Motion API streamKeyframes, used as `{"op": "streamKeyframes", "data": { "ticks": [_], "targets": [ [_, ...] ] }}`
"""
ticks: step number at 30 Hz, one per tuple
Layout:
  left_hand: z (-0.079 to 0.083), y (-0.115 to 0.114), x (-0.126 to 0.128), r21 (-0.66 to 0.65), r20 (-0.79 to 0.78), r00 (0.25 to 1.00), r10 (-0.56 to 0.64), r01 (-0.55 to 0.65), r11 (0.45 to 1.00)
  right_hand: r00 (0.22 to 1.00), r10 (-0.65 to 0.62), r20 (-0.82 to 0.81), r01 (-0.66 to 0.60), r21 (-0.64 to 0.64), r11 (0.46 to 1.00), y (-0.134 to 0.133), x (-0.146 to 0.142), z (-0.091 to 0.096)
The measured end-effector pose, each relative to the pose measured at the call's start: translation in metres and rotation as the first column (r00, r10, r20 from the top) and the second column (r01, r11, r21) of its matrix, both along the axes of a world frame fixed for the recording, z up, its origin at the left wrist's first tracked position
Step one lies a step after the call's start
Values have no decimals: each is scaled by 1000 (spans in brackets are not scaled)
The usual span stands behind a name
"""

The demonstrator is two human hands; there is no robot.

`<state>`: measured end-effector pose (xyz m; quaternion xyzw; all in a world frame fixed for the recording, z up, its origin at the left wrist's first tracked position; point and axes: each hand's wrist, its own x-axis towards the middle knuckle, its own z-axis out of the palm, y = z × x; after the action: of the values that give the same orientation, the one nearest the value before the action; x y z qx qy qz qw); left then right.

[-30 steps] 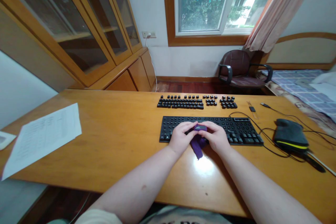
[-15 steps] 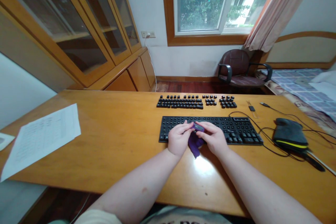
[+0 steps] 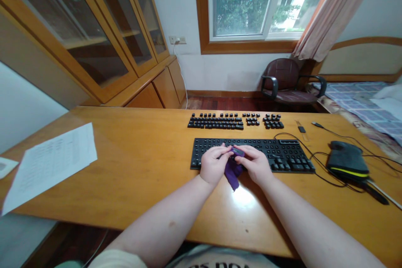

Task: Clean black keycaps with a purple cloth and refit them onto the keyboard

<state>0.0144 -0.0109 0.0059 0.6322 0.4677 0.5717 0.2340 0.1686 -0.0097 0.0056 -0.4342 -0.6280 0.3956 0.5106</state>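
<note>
My left hand [image 3: 213, 164] and my right hand [image 3: 256, 163] meet over the front edge of a black keyboard base [image 3: 251, 154] with most of its keycaps off. Between them they pinch a small dark keycap [image 3: 238, 151] wrapped in a purple cloth [image 3: 232, 173], whose loose end hangs onto the wooden desk [image 3: 135, 163]. A set of removed black keycaps [image 3: 234, 121] lies in keyboard layout behind the base.
Printed paper sheets [image 3: 52, 161] lie at the desk's left edge. A black and yellow pouch [image 3: 347, 160] and tangled black cables [image 3: 317, 155] sit at the right. A small black piece [image 3: 302, 129] lies behind the cables. A brown armchair [image 3: 287, 81] stands beyond the desk.
Both hands have shifted slightly left and back over the keyboard. The keycap has turned between the fingers and the cloth has bunched closer to them.
</note>
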Motion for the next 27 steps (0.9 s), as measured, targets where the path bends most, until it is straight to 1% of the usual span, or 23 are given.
{"op": "streamKeyframes", "data": {
  "ticks": [4, 7, 9, 11, 13, 16, 18, 22, 24, 27],
  "targets": [
    [1, 2, 0, -18, -60, 998, 20, -21, 1000, 998, -43, -38, 41, -46, 998, 1, -1, -3],
    [5, 3, -2, -83, -143, 987, -79, 68, 994, 994, -94, -53, 91, -61, 994, 4, 2, -4],
    [7, 3, -5, -105, -169, 978, -125, 109, 988, 993, -104, -48, 102, -50, 994, 6, 4, -3],
    [9, 3, -7, -86, -177, 978, -115, 101, 991, 995, -85, -42, 84, -39, 996, 7, 6, -2],
    [10, 3, -9, -41, -195, 975, -102, 96, 995, 998, -58, -32, 58, -24, 998, 7, 7, 0],
    [10, 5, -10, 7, -239, 960, -143, 149, 989, 999, -41, -19, 41, -20, 999, 8, 6, -1],
    [10, 5, -10, 3, -238, 957, -169, 174, 985, 999, -42, -32, 40, -59, 997, 8, 5, -2],
    [11, 6, -10, -38, -210, 958, -194, 191, 981, 991, -63, -121, 42, -169, 985, 9, 4, -5],
    [12, 6, -9, -51, -219, 953, -207, 200, 978, 985, -78, -156, 48, -189, 981, 9, 4, -5],
    [13, 6, -8, -65, -246, 942, -228, 218, 974, 985, -69, -157, 37, -198, 979, 8, 4, -5]
  ]
}}
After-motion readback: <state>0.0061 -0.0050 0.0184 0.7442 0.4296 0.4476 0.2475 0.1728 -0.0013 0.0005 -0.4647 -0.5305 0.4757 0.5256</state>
